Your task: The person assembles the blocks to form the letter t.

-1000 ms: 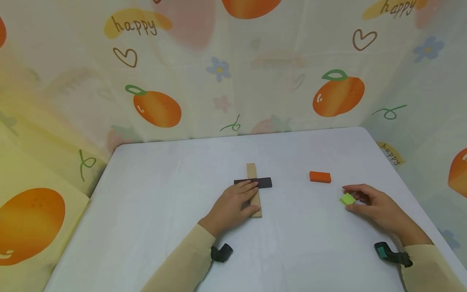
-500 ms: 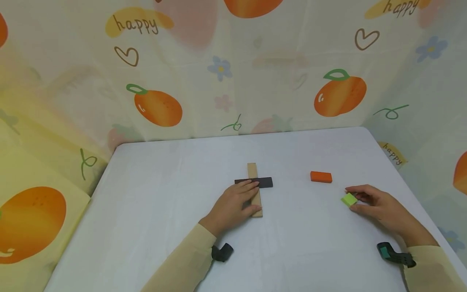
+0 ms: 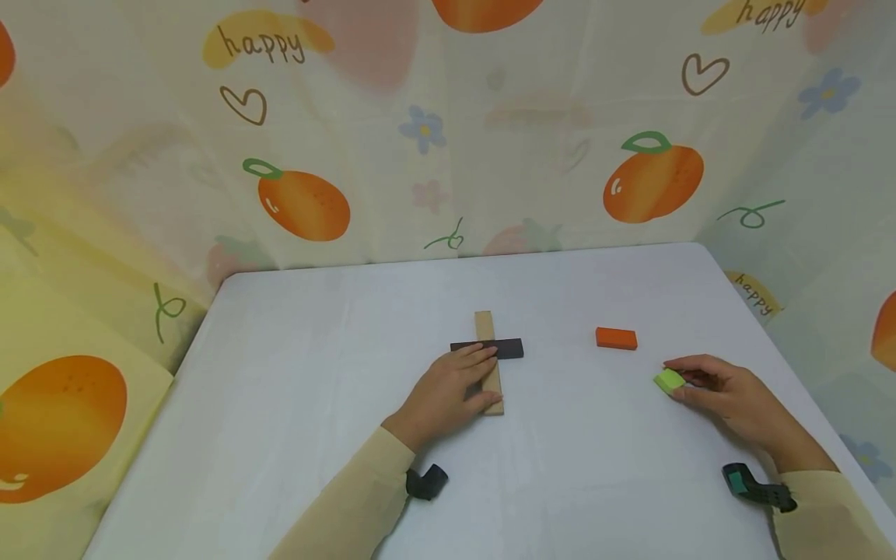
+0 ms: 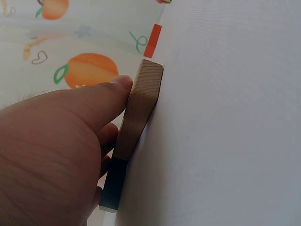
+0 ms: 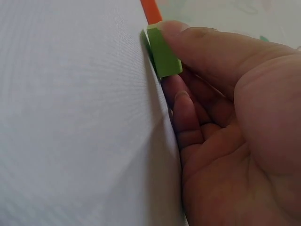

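Observation:
My left hand [image 3: 444,393] rests over two crossed wooden blocks near the middle of the table. Its fingers lie on the dark block [image 3: 509,348], and the thumb touches the near end of the plain wood block [image 3: 493,381]. The dark block lies across the plain one; part of both is hidden under the hand. On the right, my right hand [image 3: 731,393] pinches a small light-green block [image 3: 669,380] between thumb and fingers. The right wrist view has the green block [image 5: 164,54] close to the tabletop; I cannot tell whether it touches.
An orange block [image 3: 616,338] lies flat on the white table [image 3: 315,365], beyond and left of the right hand. A fruit-patterned curtain [image 3: 518,155] hangs behind the table and along its sides. Each wrist wears a black strap device [image 3: 756,488].
The right hand has shifted slightly to the right, and the green block has tilted a little in its fingers. The left hand and the crossed blocks hold their place; the head view drifts slightly.

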Demonstrator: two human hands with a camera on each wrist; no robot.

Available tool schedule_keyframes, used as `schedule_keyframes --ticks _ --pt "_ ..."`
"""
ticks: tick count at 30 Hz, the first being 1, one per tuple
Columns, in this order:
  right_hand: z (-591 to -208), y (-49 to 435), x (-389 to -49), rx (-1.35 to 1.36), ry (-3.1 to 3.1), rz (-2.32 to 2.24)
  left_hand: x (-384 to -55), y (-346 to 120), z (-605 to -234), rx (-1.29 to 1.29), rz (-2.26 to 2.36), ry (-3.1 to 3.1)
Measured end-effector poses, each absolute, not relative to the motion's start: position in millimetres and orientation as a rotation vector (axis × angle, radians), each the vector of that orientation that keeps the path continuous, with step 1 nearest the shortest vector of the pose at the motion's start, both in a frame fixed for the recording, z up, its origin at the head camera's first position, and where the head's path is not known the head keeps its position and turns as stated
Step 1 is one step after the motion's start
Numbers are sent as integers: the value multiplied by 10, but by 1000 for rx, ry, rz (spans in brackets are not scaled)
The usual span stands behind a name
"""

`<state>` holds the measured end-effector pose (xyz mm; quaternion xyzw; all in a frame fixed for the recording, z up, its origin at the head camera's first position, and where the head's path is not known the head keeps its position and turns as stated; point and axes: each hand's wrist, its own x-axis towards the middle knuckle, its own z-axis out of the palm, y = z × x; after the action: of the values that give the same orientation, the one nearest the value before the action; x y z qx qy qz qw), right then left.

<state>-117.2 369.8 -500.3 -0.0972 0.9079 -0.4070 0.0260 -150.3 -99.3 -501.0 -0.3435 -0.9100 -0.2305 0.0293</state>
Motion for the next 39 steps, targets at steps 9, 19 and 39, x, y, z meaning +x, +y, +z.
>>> schedule_keyframes --ticks 9,19,39 --pt "-5003 3690 -1156 -317 2821 -1334 -1508 -994 -5013 -1058 -723 -2809" --pt "-4948 3566 -1192 -405 2817 -1332 -1522 -997 -5028 -1053 -732 -2801" --pt "-4883 3053 -1269 -745 2688 -1444 -1529 -1008 -5040 -1064 -732 -2788"
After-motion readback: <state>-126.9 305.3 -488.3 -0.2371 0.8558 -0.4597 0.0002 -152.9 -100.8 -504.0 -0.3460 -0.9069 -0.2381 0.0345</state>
